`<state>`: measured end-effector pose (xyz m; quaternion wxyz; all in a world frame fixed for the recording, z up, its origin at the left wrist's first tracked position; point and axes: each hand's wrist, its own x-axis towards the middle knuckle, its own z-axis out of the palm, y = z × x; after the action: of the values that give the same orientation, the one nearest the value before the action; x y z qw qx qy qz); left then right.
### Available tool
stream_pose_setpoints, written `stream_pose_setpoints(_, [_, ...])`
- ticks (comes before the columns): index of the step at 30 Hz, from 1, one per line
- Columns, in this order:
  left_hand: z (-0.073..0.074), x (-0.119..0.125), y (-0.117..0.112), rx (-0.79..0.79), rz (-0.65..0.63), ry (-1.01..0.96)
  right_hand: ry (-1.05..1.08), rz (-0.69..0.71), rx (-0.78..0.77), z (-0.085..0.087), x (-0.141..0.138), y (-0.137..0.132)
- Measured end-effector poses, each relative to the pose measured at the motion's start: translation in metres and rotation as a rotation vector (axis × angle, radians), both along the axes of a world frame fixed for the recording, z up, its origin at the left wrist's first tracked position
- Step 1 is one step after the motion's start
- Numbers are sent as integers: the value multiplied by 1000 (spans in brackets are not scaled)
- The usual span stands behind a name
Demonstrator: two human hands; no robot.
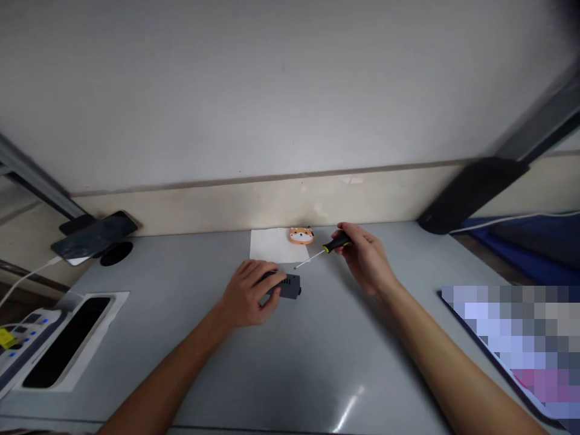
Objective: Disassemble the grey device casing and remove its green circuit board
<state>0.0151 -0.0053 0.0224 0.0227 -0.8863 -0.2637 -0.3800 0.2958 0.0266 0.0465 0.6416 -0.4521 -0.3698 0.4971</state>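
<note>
Resting on a grey table (pixel 317 356), the left hand (pixel 248 294) is closed around a small dark box (pixel 285 284) near the table's far edge. The right hand (pixel 365 257) grips a screwdriver (pixel 324 249) by its black and yellow handle, the thin tip hovering just beyond the box. Behind them, against the back edge, lie a white sheet of paper (pixel 269 246) and a small orange animal-face trinket (pixel 301 235). A phone (pixel 94 235) on a charging cable sits at the far left corner, a power strip (pixel 20 335) at the near left edge. A plain pale wall (pixel 272 90) rises behind.
</note>
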Motion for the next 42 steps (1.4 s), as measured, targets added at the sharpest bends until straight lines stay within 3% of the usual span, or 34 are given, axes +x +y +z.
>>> stream_pose_setpoints(12, [1, 15, -10, 0, 74, 74, -93, 0, -46, -4, -3, 0])
stream_pose_setpoints(42, [2, 14, -8, -70, 43, 119, -103, -13, -47, -13, -4, 4])
